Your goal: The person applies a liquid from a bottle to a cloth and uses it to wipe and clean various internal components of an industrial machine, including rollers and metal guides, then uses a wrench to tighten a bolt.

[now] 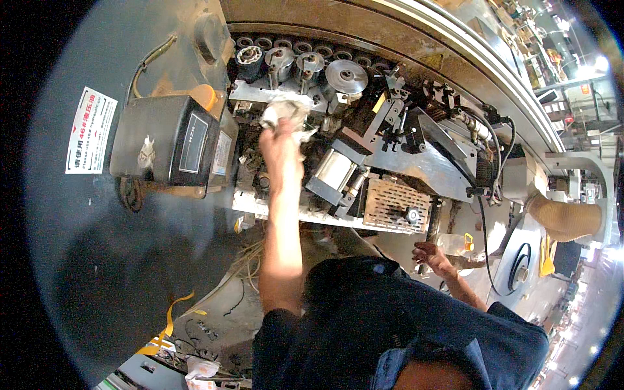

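My left hand (281, 144) reaches up into the open machine and grips a crumpled white rag (284, 112). It presses the rag against metal parts just below a row of rollers (279, 60) and a round steel disc (346, 76). My right hand (431, 256) is low at the machine's front edge, fingers curled, right beside a small clear plastic bottle (454, 244) with a yellow cap. Whether it holds the bottle is unclear.
A black control box (170, 138) sits to the left on a grey panel with a white label (90, 130). A perforated metal plate (396, 205), cables (492, 195) and a tan dust hose (564, 218) lie to the right. Yellow strips (170, 318) and scraps litter the floor.
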`<state>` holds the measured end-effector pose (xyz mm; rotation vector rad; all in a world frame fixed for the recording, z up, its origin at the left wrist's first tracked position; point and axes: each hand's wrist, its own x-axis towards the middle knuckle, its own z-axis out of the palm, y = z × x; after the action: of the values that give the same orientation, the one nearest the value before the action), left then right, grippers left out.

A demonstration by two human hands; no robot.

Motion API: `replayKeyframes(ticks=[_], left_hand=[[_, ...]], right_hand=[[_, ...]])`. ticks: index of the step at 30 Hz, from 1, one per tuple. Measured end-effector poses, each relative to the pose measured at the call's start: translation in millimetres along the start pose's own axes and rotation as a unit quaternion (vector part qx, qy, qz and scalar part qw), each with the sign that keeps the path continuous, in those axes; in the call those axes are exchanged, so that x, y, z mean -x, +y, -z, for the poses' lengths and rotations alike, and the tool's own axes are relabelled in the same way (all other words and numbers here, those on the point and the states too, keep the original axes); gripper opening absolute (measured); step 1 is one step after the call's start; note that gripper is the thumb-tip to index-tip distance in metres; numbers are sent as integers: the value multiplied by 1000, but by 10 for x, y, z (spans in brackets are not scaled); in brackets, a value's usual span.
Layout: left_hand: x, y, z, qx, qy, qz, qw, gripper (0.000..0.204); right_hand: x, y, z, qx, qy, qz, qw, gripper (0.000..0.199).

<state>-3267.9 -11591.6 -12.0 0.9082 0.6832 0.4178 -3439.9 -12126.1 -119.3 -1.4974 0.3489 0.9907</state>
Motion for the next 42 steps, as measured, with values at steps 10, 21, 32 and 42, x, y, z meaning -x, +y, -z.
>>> replayKeyframes(ticks=[10,21,32,42], left_hand=[[-502,-475,-816,-417,-149,-6,897,40],[-634,-395,-800,-351,-160,73,920,30],[162,565,70,-97,-165,-8,982,23],[467,857,32,-121,-381,77,913,32]], right_hand=[[-138,412,-293,-22,30,7,999,104],[-468,104,-304,-67,4,109,992,85],[-35,-2583,-1376,426,-126,216,869,41],[-1016,-3951,-2505,418,-150,506,740,64]])
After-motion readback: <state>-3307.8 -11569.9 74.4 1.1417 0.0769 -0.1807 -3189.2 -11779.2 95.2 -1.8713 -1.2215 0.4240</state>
